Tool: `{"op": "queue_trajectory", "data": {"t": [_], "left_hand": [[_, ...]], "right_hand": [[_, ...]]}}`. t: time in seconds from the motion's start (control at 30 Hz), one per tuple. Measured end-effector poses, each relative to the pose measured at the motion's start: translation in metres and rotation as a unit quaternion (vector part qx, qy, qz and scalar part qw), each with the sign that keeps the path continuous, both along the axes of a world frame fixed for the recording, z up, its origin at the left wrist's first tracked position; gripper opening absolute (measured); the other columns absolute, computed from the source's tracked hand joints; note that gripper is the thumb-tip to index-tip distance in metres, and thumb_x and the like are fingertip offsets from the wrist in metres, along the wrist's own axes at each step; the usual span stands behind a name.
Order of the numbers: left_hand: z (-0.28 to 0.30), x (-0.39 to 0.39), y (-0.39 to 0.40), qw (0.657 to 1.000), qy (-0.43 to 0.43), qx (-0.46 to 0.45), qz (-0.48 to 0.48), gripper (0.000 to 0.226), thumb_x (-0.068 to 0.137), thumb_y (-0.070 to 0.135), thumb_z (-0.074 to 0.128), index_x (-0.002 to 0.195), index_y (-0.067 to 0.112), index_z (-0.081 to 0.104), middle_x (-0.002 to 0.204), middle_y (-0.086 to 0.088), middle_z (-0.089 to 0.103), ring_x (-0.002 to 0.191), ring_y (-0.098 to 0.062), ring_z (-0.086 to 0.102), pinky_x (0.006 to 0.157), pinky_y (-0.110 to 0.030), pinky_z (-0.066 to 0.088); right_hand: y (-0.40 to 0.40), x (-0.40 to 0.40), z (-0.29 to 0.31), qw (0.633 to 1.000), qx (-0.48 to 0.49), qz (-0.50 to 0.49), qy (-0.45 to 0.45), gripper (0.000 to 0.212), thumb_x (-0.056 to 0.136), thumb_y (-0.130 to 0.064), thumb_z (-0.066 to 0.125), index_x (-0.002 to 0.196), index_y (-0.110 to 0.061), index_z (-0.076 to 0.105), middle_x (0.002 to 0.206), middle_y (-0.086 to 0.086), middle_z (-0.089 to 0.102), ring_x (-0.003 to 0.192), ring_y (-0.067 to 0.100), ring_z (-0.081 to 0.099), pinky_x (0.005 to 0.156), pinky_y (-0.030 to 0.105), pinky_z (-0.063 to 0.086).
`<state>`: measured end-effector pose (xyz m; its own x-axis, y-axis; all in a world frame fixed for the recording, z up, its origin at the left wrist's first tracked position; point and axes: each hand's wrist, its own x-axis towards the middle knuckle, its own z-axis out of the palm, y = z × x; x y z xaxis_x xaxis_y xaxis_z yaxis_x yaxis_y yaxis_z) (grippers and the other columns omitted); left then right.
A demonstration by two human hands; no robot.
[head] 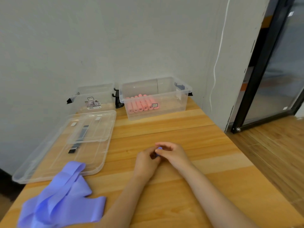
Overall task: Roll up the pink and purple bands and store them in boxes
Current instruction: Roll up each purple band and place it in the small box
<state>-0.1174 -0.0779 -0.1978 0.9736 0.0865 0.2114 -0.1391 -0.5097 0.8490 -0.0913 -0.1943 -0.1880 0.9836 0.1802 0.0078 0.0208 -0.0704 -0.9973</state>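
Two bare hands meet over the middle of the wooden table (181, 186), forearms reaching in from the near edge. The left hand (146, 162) and right hand (172, 153) curl their fingers together around a small purple roll (159, 149), mostly hidden between the fingertips. At the near left corner lies a loose heap of purple bands (64, 198), one end draped onto the rim of a clear lid (49, 162) that lies flat along the left edge with a smaller lid (98, 127) stacked on it. Against the far edge stand two clear boxes side by side: the left box (95, 96) holds no bands, while the right box (164, 99) contains a row of pink rolls (141, 105).
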Motion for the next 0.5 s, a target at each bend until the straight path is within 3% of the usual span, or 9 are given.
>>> {"op": "queue_trajectory", "data": {"t": [0.07, 0.23, 0.37, 0.5], "left_hand": [[0.002, -0.001, 0.001, 1.000, -0.005, -0.013, -0.008, 0.034, 0.076, -0.002, 0.064, 0.103, 0.017, 0.071, 0.090, 0.013, 0.068, 0.079, 0.009, 0.060, 0.073, -0.005, 0.042], [0.009, -0.008, 0.000, 0.997, -0.011, -0.069, -0.008, 0.031, 0.078, -0.005, 0.061, 0.095, 0.019, 0.070, 0.089, 0.008, 0.070, 0.084, -0.001, 0.063, 0.073, -0.007, 0.043], [0.008, -0.017, -0.002, 0.994, -0.067, -0.084, 0.027, 0.043, 0.075, -0.007, 0.062, 0.095, 0.031, 0.068, 0.093, 0.014, 0.069, 0.090, 0.003, 0.062, 0.081, -0.013, 0.047], [0.010, -0.022, -0.005, 0.989, -0.083, -0.108, 0.051, 0.050, 0.074, -0.011, 0.060, 0.092, 0.036, 0.064, 0.091, 0.020, 0.067, 0.088, 0.007, 0.062, 0.079, -0.011, 0.046]], "right_hand": [[0.000, 0.000, 0.002, 1.000, -0.017, 0.015, 0.019, 0.027, 0.080, -0.005, 0.068, 0.107, -0.010, 0.065, 0.093, 0.003, 0.065, 0.083, 0.005, 0.060, 0.068, 0.007, 0.044], [-0.003, -0.002, 0.004, 0.997, 0.026, -0.011, 0.066, 0.036, 0.081, -0.016, 0.069, 0.115, -0.008, 0.060, 0.106, 0.005, 0.064, 0.091, 0.007, 0.059, 0.065, 0.002, 0.043], [0.002, -0.006, 0.003, 0.994, 0.065, 0.015, 0.088, 0.042, 0.069, -0.023, 0.078, 0.105, -0.005, 0.066, 0.098, 0.007, 0.070, 0.094, 0.016, 0.063, 0.077, 0.019, 0.046], [0.011, -0.011, 0.001, 0.995, 0.076, -0.036, 0.050, 0.041, 0.074, -0.005, 0.074, 0.112, 0.003, 0.061, 0.092, 0.009, 0.069, 0.082, 0.011, 0.064, 0.073, 0.017, 0.048]]}}
